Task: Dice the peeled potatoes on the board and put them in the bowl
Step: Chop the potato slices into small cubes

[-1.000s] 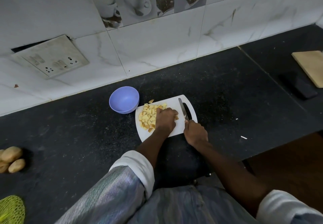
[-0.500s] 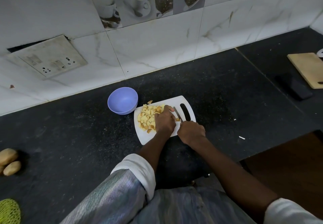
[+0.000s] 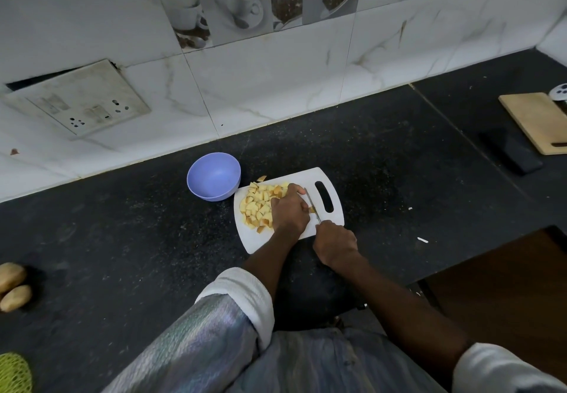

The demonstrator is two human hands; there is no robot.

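A white cutting board (image 3: 334,217) lies on the black counter, with a pile of yellow diced potato (image 3: 259,203) on its left half. My left hand (image 3: 290,211) rests curled over the pile's right side, and a small potato piece (image 3: 312,209) shows at its fingertips. My right hand (image 3: 334,243) grips the handle of a knife (image 3: 313,207) whose blade lies across the board right beside my left hand, against that piece. A lilac bowl (image 3: 214,180) stands just left of the board's far corner, and it looks empty.
Two unpeeled potatoes (image 3: 12,285) lie at the far left edge, above a green mesh bag (image 3: 13,372). A wooden board (image 3: 540,122) and a dark flat object (image 3: 511,154) sit at the far right. A tilted switch plate (image 3: 79,101) hangs on the tiled wall.
The knife has swung left from beside the board's handle slot to right against my left hand and onto a potato piece. My left hand has stayed on the pile.
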